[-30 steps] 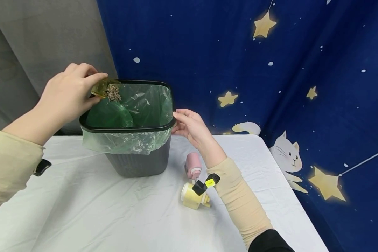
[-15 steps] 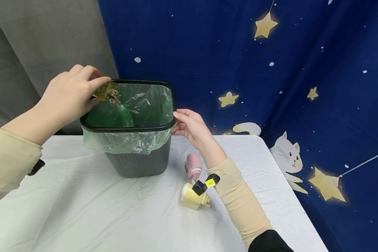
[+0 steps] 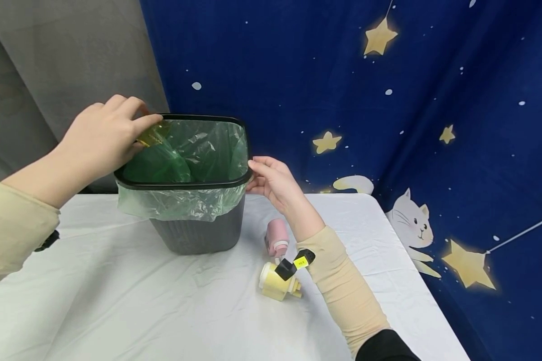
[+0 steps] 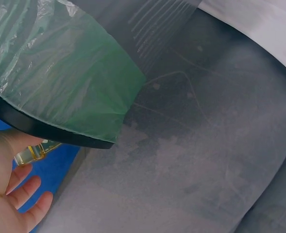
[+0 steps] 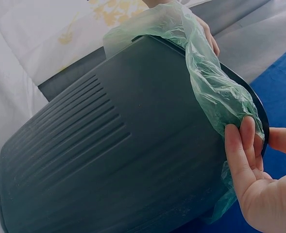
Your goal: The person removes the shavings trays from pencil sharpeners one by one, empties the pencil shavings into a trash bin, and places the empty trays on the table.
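Observation:
My left hand (image 3: 101,135) holds a small see-through yellow container (image 3: 151,136) between thumb and fingers, tipped over the left side of a grey trash bin (image 3: 198,233). In the left wrist view, part of the yellow container (image 4: 36,153) shows below the bin's black rim (image 4: 45,130). A green plastic bag (image 3: 212,150) lines the bin and folds out over the rim. At the bin's right side, my right hand (image 3: 275,180) pinches the rim and bag. In the right wrist view, its thumb lies inside the rim and the fingers (image 5: 236,145) press the bag outside.
A pink cylindrical item (image 3: 277,233) and a yellow one with white parts (image 3: 275,283) lie right of the bin on the white-covered table (image 3: 171,311). Behind the table hang a grey curtain (image 3: 72,60) and a blue starry curtain (image 3: 271,65).
The left hand has shifted slightly right and down, tilting the yellow container further. Grey-brown debris at the container's mouth has slid out and is no longer visible. The right hand stays put.

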`<action>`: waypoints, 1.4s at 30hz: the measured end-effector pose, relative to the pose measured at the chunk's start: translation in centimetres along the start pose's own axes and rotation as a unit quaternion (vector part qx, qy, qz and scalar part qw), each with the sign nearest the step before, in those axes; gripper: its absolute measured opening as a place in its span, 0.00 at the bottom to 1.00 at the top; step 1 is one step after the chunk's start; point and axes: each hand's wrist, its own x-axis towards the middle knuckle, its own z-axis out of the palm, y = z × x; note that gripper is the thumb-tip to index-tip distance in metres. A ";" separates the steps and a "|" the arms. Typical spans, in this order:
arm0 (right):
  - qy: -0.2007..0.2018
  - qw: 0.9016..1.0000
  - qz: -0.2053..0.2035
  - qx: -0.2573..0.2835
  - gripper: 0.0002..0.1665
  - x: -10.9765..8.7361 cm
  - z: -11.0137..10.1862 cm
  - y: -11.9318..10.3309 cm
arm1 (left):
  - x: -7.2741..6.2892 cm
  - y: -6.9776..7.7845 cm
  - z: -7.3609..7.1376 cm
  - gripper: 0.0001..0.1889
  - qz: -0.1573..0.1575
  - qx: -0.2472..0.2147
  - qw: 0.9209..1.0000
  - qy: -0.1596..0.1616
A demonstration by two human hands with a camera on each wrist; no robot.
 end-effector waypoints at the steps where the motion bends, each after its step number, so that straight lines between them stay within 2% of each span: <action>1: 0.000 1.000 0.000 0.000 0.19 0.0 0.0 0.0 | 0.0 0.0 0.0 0.35 0.001 0.000 1.000 -0.001; 8: 0.000 1.000 -0.001 0.002 0.21 0.0 0.0 0.0 | 0.0 0.0 -0.1 0.33 0.017 0.003 1.000 0.015; 14: 0.001 1.000 -0.001 0.003 0.21 0.0 0.1 -0.1 | 0.4 -0.1 0.0 0.25 0.032 0.011 0.999 0.036; 23: -0.002 1.000 -0.006 0.003 0.22 0.2 0.1 -0.1 | 0.7 0.0 0.1 0.21 0.069 0.028 0.996 0.052; 34: -0.006 1.000 -0.007 0.005 0.19 0.2 0.0 0.1 | 0.6 0.0 0.3 0.17 0.102 0.062 0.992 0.050; 42: -0.001 1.000 -0.006 0.003 0.22 0.1 0.0 0.2 | 0.5 0.1 0.4 0.19 0.114 0.071 0.991 0.025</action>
